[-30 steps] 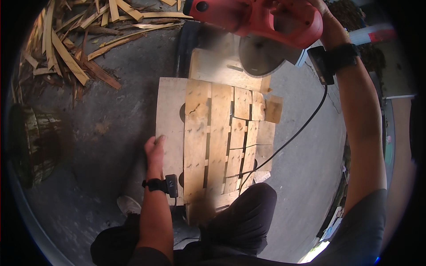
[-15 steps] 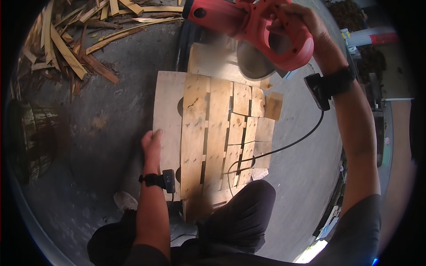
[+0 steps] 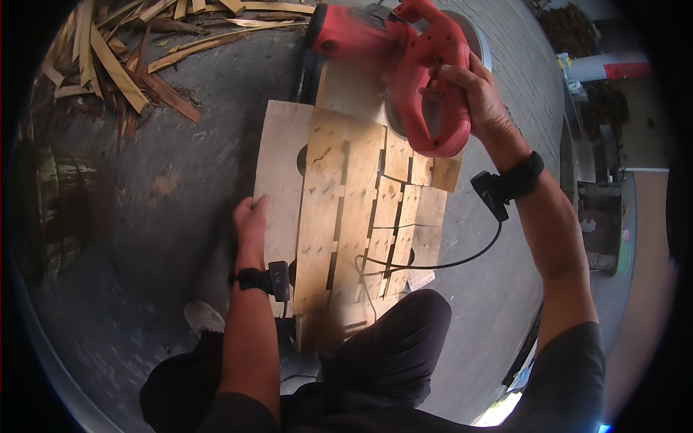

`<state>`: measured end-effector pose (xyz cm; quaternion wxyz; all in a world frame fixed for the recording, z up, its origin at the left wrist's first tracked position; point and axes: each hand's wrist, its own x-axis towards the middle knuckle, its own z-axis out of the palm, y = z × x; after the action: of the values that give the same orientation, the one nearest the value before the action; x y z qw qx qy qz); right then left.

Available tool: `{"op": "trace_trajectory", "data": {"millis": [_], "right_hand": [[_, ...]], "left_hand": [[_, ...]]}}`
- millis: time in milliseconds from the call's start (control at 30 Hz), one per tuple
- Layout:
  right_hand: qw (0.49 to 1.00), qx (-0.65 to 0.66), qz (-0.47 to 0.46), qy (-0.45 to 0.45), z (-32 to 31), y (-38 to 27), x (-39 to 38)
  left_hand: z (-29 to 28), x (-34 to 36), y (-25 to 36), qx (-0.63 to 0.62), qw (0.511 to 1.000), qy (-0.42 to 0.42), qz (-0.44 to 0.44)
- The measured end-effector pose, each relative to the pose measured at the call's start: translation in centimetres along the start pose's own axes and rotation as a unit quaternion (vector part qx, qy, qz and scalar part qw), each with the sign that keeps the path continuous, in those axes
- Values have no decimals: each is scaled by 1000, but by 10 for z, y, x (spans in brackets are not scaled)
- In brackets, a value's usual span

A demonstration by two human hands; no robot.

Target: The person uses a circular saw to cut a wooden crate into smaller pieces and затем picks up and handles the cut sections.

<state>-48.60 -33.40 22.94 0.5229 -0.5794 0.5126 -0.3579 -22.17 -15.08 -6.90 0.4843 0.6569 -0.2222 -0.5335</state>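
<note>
The right hand [image 3: 478,97] is wrapping its fingers around the looped handle of a red power saw [image 3: 361,36], gripping it firmly beyond the upper right corner of a slatted wooden panel [image 3: 355,191]. The saw's blade is partly hiding behind that handle, and it is hard to say from this angle whether it is touching any wood.

The left hand [image 3: 252,225] is pinching the left edge of a plain pale board [image 3: 279,159], its thumb resting on the upper face and its other fingers mostly hiding. This board is lying along the panel's left edge, and a small wooden block [image 3: 446,172] is sitting near the panel's upper right corner.

Black wrist devices are circling both wrists, and a dark cable [image 3: 465,264] is trailing from the right one across the panel's right edge toward its lower end, near the person's bent knee [image 3: 415,328]. Wood scraps [image 3: 115,68] are lying heaped on the grey floor [image 3: 180,155], beyond the board's upper left corner. A shoe [image 3: 204,316] is showing near its lower left corner.
</note>
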Motion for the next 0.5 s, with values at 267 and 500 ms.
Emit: {"op": "trace_trajectory", "data": {"millis": [267, 500], "right_hand": [[999, 22, -23, 23, 10, 24, -9], [999, 18, -16, 33, 6, 43, -16]], "left_hand": [[0, 3, 2, -12, 1000, 1, -7], [1, 4, 16, -31, 999, -12, -28]]}}
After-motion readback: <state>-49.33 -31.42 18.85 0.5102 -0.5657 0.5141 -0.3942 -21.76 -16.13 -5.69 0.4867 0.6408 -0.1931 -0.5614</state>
